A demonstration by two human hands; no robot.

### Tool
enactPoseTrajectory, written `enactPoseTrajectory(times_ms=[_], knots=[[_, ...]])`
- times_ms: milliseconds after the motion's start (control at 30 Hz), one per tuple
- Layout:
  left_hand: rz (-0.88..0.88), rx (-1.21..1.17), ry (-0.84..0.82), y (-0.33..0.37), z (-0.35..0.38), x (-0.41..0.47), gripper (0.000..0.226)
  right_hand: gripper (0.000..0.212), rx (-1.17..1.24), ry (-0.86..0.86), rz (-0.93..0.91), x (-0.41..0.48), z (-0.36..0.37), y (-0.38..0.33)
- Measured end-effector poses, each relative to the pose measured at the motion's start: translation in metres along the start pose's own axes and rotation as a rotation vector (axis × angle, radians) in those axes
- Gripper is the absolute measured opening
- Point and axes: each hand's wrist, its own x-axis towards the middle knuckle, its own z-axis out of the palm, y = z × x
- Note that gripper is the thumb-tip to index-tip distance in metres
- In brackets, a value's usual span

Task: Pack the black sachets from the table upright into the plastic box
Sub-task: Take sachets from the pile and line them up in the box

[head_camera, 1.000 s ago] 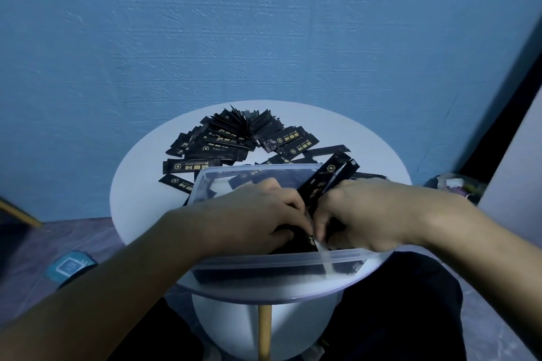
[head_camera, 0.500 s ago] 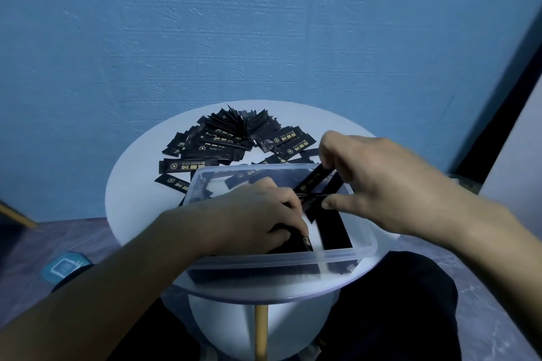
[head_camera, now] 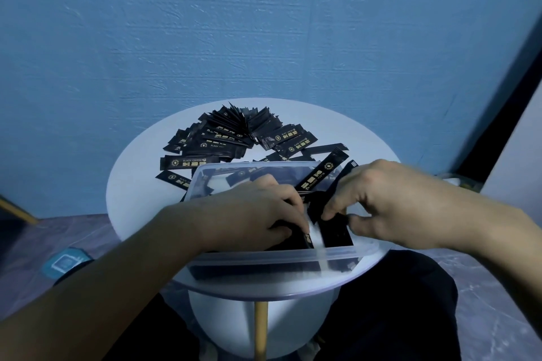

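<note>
A clear plastic box (head_camera: 272,256) stands at the near edge of the round white table (head_camera: 140,182). Black sachets stand packed inside it along the near wall. My left hand (head_camera: 252,211) reaches into the box, its fingers curled over the packed row of sachets (head_camera: 296,242). My right hand (head_camera: 390,202) is inside the box on the right and pinches two long black sachets (head_camera: 321,176) that slant up and away over the box. A heap of loose black sachets (head_camera: 231,135) lies on the table behind the box.
A blue wall rises right behind the table. On the floor at the left lies a small blue packet (head_camera: 63,262). The table's wooden leg (head_camera: 260,328) shows below the near edge, between my dark-clothed knees.
My right hand, lifted above the box half a second ago, has come back down into it with the sachets. My left hand has stayed on the packed row.
</note>
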Motion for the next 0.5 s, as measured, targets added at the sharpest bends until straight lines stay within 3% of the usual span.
enactPoseTrajectory(times_ms=[200,500], knots=[[0.008,0.021,-0.007,-0.001,0.001,0.0,0.032,0.052,-0.015,-0.076,-0.052,0.003,-0.004,-0.01],[-0.061,-0.056,0.009,0.001,-0.001,0.002,0.04,0.053,-0.053,-0.082,-0.112,0.008,-0.003,-0.015]])
